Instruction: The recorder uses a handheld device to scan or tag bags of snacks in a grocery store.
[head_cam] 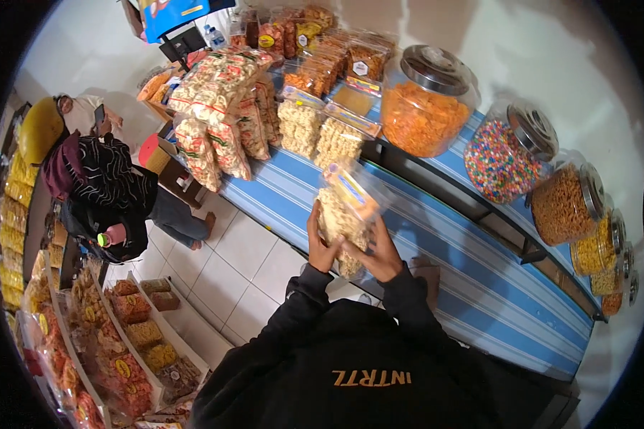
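Observation:
A clear plastic bag of pale, knobbly snacks (pixel 343 220) with a printed header label is held between both hands, over the near edge of a blue-and-white striped counter (pixel 434 214). Around the bag's left side are the fingers of my left hand (pixel 322 241). My right hand (pixel 378 249) grips its right side, with the thumb across the front. Just beyond it stand two similar bags of pale snacks (pixel 299 126). Large bags of pale puffed snacks with red print (pixel 220 112) are piled at the counter's left end.
Lidded clear jars, one of orange chips (pixel 426 118) and one of multicoloured candies (pixel 507 153), line a raised shelf at the back right. Packed snack bags fill a tiered rack (pixel 123 343) at lower left. A person with a backpack (pixel 99 225) stands at left; another person holds a phone.

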{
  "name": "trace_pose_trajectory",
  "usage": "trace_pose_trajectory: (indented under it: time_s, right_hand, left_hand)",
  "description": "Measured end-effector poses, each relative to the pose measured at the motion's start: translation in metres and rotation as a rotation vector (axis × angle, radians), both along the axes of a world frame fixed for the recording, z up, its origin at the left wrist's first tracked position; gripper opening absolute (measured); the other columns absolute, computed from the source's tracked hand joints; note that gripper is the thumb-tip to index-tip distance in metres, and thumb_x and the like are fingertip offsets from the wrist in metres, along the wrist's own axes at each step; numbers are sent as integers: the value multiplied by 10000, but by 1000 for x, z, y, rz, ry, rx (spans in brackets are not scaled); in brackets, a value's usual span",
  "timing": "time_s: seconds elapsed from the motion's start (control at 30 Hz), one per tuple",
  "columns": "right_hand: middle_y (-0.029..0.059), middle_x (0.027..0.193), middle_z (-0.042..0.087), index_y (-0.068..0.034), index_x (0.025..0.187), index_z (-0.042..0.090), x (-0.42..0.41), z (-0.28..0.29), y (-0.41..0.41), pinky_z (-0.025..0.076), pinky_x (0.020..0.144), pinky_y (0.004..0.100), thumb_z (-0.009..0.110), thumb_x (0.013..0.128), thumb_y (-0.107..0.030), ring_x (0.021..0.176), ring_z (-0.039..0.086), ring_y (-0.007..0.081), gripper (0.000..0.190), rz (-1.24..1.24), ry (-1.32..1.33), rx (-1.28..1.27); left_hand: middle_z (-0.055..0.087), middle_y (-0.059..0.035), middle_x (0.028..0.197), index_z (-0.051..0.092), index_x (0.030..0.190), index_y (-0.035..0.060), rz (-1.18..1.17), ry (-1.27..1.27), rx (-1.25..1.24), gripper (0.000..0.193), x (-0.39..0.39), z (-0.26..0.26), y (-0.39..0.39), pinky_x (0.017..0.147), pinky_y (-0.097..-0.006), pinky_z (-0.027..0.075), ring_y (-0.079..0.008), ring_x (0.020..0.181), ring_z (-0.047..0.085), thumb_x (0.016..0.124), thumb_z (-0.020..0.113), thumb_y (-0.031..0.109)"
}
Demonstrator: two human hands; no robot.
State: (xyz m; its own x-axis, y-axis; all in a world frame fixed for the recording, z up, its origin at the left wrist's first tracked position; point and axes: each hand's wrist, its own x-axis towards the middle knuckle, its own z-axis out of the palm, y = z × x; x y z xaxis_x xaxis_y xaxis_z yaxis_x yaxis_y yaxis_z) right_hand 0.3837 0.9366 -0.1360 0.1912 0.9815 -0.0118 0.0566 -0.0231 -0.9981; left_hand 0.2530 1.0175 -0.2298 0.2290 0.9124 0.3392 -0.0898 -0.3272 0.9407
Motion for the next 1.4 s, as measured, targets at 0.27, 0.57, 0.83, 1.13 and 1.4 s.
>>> trace_pose_trajectory:
  time_s: [0.27, 0.57, 0.83, 1.13, 1.4]
  right_hand:
    - [187, 1091, 555, 50, 1130, 448, -48, -55, 99, 444, 853, 359, 785, 651, -210, 995, 558, 264, 641, -167, -234, 14]
    - [150, 1075, 550, 27, 1176, 412, -75, -123, 247, 466, 817, 340, 740, 663, -61, 951, 562, 220, 615, -302, 142, 231]
    - [203, 1196, 448, 19, 1285, 266, -70, -145, 334, 442, 870, 363, 754, 683, -87, 1091, 476, 285, 782, -465, -258, 64]
    - [217, 1206, 450, 70, 1272, 230, -82, -144, 362, 384, 947, 378, 837, 582, -293, 1122, 449, 313, 988, -360, -315, -313]
    - [226, 1270, 405, 41, 1323, 149, -69, -163, 365, 402, 944, 386, 836, 587, -327, 1143, 438, 321, 1072, -310, -118, -185]
  left_hand:
    - [245, -244, 1320, 225, 1377, 35, 243, 334, 219, 975, -50, -13, 70, 1036, -439, 236, -387, 1238, 257, 609, 765, 301]
    - [240, -238, 1316, 117, 1371, -32, 211, 391, 305, 1063, -75, -7, 208, 1034, -426, 249, -378, 1227, 276, 605, 791, 265]
    - [229, -287, 1304, 130, 1363, -27, 146, 376, 311, 1087, -63, -27, 304, 1033, -471, 223, -435, 1205, 243, 573, 809, 285]
    - [200, -316, 1307, 45, 1391, -10, 148, 483, 223, 1196, -79, -67, 329, 1031, -475, 231, -464, 1213, 245, 530, 828, 266]
    - [84, -310, 1379, -72, 1387, -5, 61, 473, 62, 1316, -66, -65, 320, 1069, -437, 212, -435, 1299, 145, 475, 862, 162]
